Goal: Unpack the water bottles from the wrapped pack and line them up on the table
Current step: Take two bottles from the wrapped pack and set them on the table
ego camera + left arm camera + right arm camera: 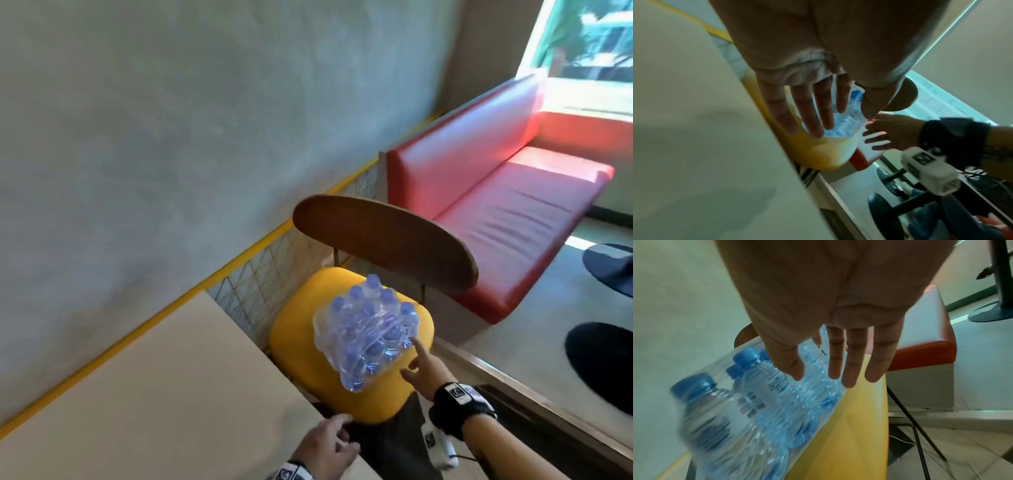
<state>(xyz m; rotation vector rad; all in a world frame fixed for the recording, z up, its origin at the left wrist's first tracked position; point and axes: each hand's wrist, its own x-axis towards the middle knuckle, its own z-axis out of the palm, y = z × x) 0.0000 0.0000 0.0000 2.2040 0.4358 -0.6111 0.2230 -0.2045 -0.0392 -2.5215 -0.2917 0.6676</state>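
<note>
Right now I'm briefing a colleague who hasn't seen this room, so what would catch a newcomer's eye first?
Probably the wrapped pack of water bottles with blue caps, standing on the bright yellow chair seat beside the pale table. The right hand reaches toward the pack with fingers spread, its index fingertip at the wrap, while the left hand hangs over the table's corner. Behind the chair, a red bench glows in the window light.
</note>
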